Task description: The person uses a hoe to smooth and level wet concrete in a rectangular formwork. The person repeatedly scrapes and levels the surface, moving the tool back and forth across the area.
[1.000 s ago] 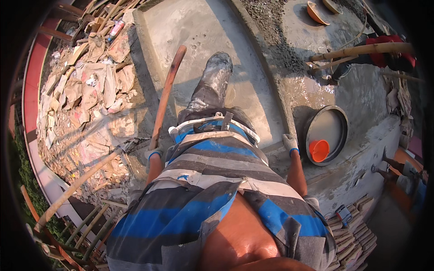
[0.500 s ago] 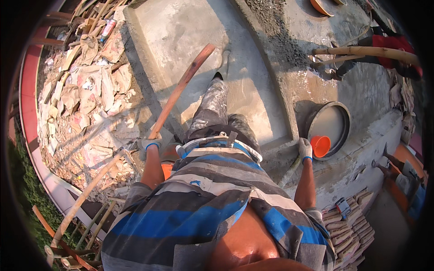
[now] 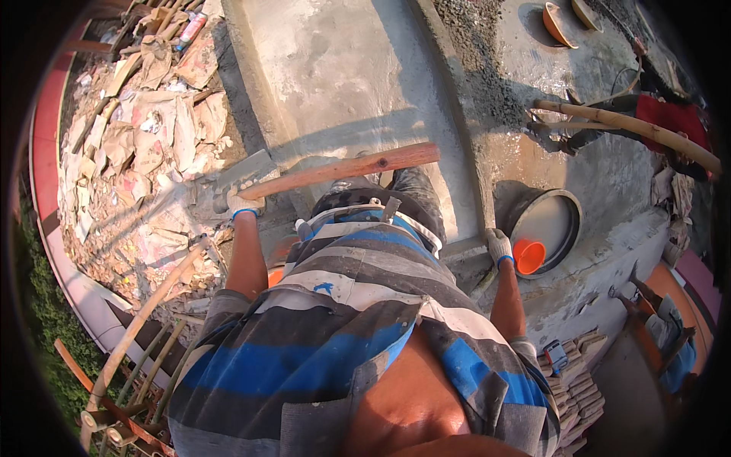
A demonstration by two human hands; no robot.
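My left hand [image 3: 245, 201], in a pale glove with a blue cuff, is closed around the near end of a long reddish wooden strip [image 3: 346, 172]. The strip lies across in front of my waist, its free end pointing right. Just beyond that hand is a flat grey rectangular piece [image 3: 245, 169]; whether the hand touches it I cannot tell. At the low cement ridge [image 3: 481, 179], my gloved right hand [image 3: 499, 245] has its fingers curled; what they hold is hidden. Beside it an orange-red cup [image 3: 528, 256] sits at the rim of a round black tub [image 3: 576, 221] holding greyish liquid.
Rubble and torn paper sacks [image 3: 156, 145] cover the left side. Bamboo poles [image 3: 148, 316] stand at lower left. At upper right are wet mortar [image 3: 474, 57], an orange bowl [image 3: 558, 24] and a person in red [image 3: 674, 126] by a bamboo pole. Stacked tiles [image 3: 579, 388] lie at lower right.
The wooden strip has swung from pointing ahead to lying rightward across my front. My left hand has moved forward and slightly left. My right hand stays by the tub.
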